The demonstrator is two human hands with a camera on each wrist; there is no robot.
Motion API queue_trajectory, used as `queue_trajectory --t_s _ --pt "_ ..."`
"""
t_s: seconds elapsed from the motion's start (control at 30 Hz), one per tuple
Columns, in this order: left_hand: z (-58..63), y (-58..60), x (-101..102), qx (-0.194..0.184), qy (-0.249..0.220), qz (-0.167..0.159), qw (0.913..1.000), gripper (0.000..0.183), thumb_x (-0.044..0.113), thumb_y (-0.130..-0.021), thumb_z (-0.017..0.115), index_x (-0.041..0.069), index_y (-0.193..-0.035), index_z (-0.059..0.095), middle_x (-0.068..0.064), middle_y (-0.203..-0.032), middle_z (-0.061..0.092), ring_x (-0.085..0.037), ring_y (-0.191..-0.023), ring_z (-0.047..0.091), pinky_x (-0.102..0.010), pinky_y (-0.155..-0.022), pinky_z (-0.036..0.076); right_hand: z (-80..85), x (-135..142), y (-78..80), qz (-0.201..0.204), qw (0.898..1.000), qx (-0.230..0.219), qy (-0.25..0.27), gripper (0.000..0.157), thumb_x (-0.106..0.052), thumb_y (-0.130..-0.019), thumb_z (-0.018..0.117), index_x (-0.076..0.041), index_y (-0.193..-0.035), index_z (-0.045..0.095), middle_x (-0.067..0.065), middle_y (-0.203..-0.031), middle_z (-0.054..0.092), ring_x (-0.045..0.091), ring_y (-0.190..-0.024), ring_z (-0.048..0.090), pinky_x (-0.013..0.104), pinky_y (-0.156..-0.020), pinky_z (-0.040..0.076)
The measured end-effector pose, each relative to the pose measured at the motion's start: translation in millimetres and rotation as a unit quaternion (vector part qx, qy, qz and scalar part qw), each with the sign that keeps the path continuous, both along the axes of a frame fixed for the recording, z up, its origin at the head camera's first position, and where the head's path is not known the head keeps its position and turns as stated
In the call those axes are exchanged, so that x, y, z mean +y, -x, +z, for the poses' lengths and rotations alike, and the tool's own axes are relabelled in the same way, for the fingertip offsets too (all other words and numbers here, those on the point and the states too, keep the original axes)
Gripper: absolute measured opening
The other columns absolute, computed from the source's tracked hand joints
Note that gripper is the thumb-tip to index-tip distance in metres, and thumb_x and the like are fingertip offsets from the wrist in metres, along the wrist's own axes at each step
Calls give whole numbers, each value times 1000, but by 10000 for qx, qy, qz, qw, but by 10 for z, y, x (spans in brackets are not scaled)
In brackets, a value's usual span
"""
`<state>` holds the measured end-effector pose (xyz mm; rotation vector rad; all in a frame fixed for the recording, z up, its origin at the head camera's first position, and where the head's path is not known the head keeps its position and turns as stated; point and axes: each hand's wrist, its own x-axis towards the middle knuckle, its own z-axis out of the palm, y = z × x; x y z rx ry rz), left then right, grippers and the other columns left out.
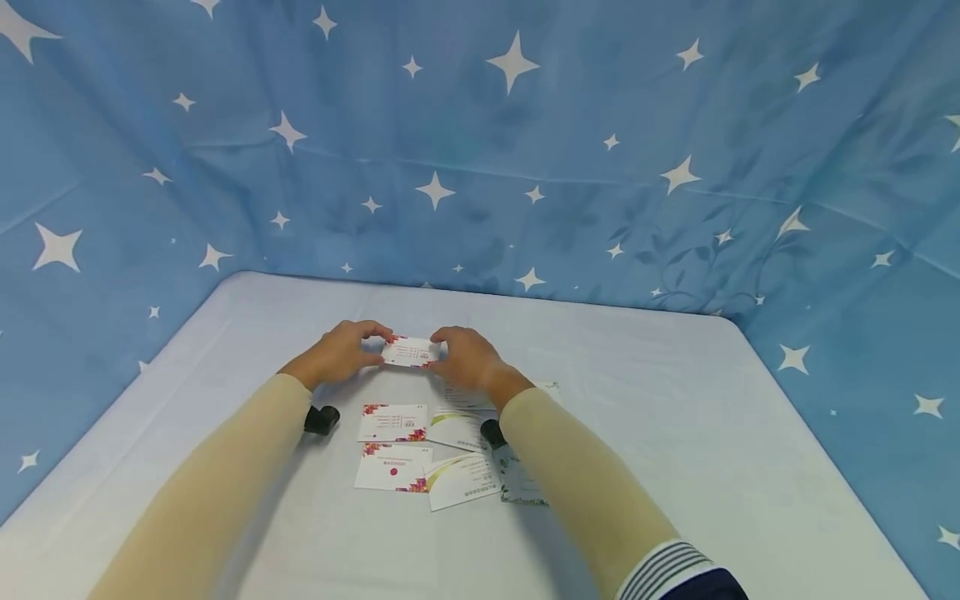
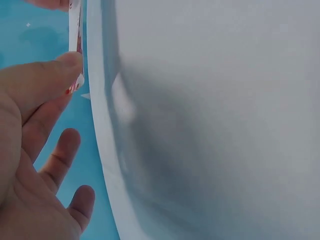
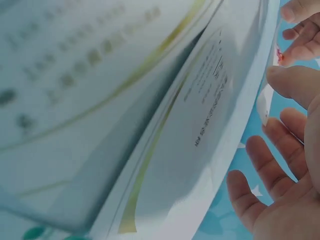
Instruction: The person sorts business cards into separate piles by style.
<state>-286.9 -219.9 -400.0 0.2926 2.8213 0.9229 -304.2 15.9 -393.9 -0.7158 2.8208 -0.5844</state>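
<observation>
Both hands hold a white business card with red floral corners over the far part of the table. My left hand pinches its left edge; the left wrist view shows the thumb on the card, other fingers spread apart. At the opposite edge, my right hand grips the card between thumb and fingers. Nearer me lie two similar red floral cards, one below the other. Beside them are white cards with a gold curve. The right forearm partly covers a card with green leaves.
A white cloth covers the table. Blue curtain with white stars hangs behind and at both sides. More cards lie partly hidden beneath the right hand. Black wrist straps sit below both forearms.
</observation>
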Motion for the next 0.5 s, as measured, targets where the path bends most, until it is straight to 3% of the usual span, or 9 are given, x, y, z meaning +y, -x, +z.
queue_trajectory --t_s 0.3,0.5 --pt "8 197 -18 -22 5 90 10000 42 13 -97 67 10 -138 57 -20 -149 45 -40 -137 39 -58 -109 31 -40 -62 249 -79 10000 3 21 52 -32 -97 67 -14 -145 54 6 -148 50 26 -140 40 41 -113 31" --pt "-32 273 1 -117 -107 337 9993 40 13 -99 64 9 -138 56 -18 -151 43 -39 -139 37 -56 -111 29 -110 -96 363 -149 9998 -100 106 51 -30 -98 67 -14 -145 54 6 -148 51 25 -141 39 41 -113 31"
